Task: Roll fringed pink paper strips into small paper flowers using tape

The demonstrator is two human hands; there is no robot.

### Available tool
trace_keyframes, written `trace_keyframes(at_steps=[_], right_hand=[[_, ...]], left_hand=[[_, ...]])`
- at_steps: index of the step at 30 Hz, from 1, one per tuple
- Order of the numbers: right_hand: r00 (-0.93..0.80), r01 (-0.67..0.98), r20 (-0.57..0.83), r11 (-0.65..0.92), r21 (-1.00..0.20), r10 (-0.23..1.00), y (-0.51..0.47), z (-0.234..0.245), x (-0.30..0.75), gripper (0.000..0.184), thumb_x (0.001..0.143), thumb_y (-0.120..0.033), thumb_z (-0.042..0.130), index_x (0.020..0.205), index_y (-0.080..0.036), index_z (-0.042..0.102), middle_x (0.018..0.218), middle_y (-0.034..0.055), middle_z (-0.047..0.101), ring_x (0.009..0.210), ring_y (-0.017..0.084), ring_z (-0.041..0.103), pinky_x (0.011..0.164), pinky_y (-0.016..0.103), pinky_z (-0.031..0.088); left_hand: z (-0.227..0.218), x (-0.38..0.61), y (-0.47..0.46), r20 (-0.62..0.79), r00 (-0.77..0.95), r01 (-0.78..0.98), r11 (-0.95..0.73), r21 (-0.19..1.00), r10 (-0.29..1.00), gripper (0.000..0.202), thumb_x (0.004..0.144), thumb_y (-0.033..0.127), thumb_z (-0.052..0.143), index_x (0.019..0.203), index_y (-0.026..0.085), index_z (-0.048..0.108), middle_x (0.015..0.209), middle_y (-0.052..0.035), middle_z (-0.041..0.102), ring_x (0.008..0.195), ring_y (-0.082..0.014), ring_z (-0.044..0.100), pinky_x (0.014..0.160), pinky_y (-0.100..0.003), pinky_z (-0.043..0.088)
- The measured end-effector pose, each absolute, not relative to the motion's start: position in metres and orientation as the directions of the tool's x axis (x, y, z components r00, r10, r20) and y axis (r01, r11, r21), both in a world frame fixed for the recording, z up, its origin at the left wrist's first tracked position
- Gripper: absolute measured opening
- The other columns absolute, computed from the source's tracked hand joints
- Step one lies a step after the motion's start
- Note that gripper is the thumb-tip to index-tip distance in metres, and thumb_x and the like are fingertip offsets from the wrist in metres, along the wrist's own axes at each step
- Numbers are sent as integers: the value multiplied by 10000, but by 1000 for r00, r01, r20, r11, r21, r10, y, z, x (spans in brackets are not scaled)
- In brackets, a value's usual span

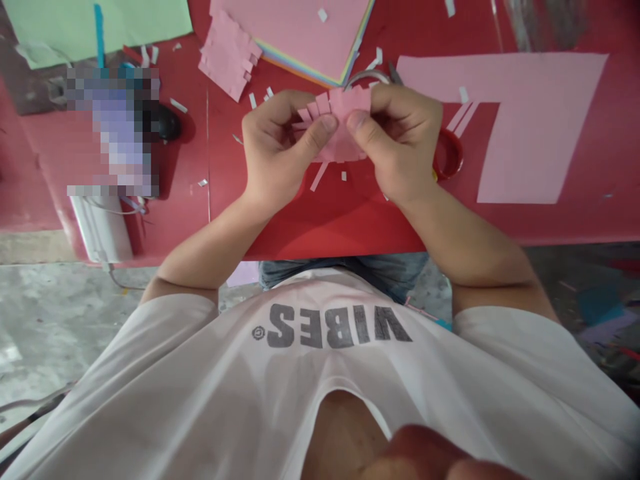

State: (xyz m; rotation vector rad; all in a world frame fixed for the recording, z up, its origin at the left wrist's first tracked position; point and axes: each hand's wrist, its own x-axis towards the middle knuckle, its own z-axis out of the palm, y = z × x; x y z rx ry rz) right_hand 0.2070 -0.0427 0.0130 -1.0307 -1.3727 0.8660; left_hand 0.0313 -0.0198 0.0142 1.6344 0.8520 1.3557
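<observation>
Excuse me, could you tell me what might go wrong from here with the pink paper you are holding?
The narrow fringe strips on the pink paper are pinched between the left hand and right hand, so they could crease or tear. The red-handled scissors lie right beside the right hand, which might knock them. Loose paper scraps on the table could also cling to the piece.

The fringed pink paper matches the pink sheet lying right on the red tabletop. At far centre, a pink-topped paper stack shows yellow, green and blue edges; a pale green sheet lies far left. The scissors have red handles. Near, the white T-shirt carries dark grey lettering; the jeans are faded blue.
</observation>
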Motion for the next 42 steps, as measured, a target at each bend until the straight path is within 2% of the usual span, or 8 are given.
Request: trace_keyframes(at_steps=[3,8,12,18,22,27,35,42], right_hand=[[51,57,377,374,-926,925,-41,12,207,208,896,-557,696,863,-352,715,802,-2,662,742,207,591,697,401,510],[80,67,367,362,-930,927,-37,6,209,366,848,-685,703,793,-324,669,737,10,595,656,195,512,617,394,449],[72,112,315,306,-946,946,-36,-1,210,452,780,-751,729,800,-308,641,763,7,585,690,188,505,629,375,458],[54,67,339,336,-940,939,-33,-2,211,392,858,-639,735,849,-256,651,806,-8,604,724,146,560,657,334,482],[-54,46,267,270,-962,962,-27,-9,214,427,835,-674,734,869,-258,646,828,-13,622,733,143,590,662,331,520],[10,171,291,285,-943,957,-19,-17,217,507,835,-760,662,778,-258,612,780,-7,619,695,143,560,662,345,543],[59,276,311,284,-918,949,-16,-23,219,610,805,-858,578,838,-253,647,797,21,641,705,187,597,710,425,591],[-2,322,326,309,-895,945,-12,-27,221,560,853,-815,566,913,-264,646,840,29,671,757,204,636,726,406,590]], left_hand=[[14,30,-19,433,186,14,-444,896,882,143,916,312,758,867,181,725,738,29,645,675,-59,590,651,-204,455],[6,30,-16,407,182,35,-419,907,895,198,904,364,771,831,193,703,733,15,635,654,-76,564,626,-233,447],[-3,31,-11,318,240,-72,-310,948,917,256,875,454,783,794,227,697,681,17,608,587,-84,522,574,-256,448],[-11,34,-7,240,241,-84,-226,971,940,314,767,529,858,785,255,708,677,26,609,582,-91,542,556,-262,448],[-20,34,-2,203,157,-62,-196,979,966,290,744,549,867,808,313,711,689,36,649,553,-99,510,514,-288,414],[-29,34,6,135,185,-98,-119,988,973,297,757,531,855,877,312,695,773,36,704,626,-111,547,585,-310,492],[-31,35,5,208,90,0,-209,978,974,184,877,272,757,769,181,641,655,29,504,603,-85,550,651,-260,504],[-26,34,8,291,113,1,-293,956,950,332,898,488,739,788,178,693,691,7,564,673,-114,612,709,-278,558]])
